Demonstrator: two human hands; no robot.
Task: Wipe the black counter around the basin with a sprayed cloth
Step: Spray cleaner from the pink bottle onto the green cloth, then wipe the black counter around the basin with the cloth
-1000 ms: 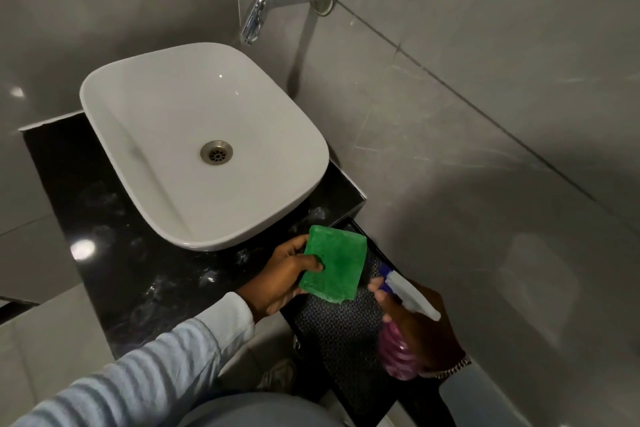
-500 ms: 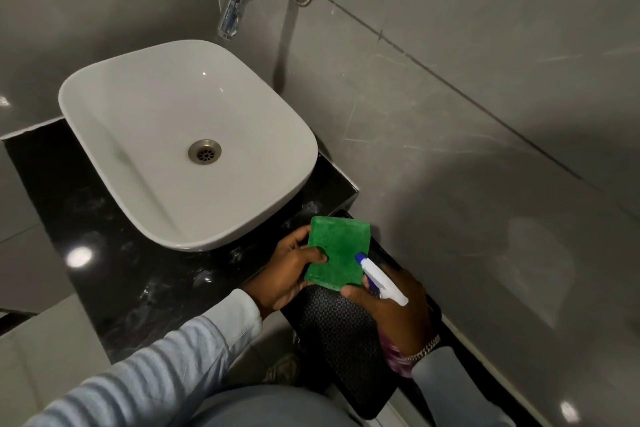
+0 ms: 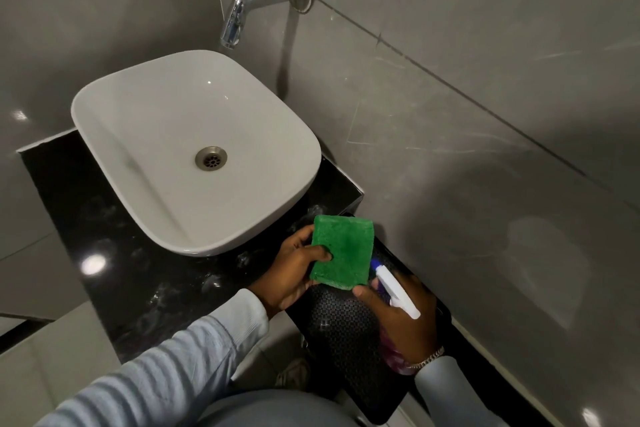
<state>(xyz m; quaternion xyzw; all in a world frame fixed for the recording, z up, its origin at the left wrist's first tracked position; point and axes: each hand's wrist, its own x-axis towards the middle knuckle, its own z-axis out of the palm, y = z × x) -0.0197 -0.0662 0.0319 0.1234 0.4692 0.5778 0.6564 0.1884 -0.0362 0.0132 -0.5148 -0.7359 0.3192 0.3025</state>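
Observation:
A white basin (image 3: 194,135) sits on the black counter (image 3: 114,274), which shows pale smears near its front edge. My left hand (image 3: 291,270) holds a folded green cloth (image 3: 341,251) flat and upright, just past the counter's right corner. My right hand (image 3: 405,315) grips a spray bottle (image 3: 396,291) with a white trigger head and blue nozzle; the pinkish body is mostly hidden by my fingers. The nozzle points at the cloth's lower right edge, almost touching it.
A chrome tap (image 3: 263,0) juts from the grey tiled wall (image 3: 467,114) above the basin. Below my hands stands a black bin (image 3: 346,333) with a patterned lid. A shoe (image 3: 294,374) shows on the pale floor tiles (image 3: 52,357).
My right hand has brought the spray bottle up and leftward, close to the cloth. The left hand keeps the cloth in about the same place. The camera has shifted slightly.

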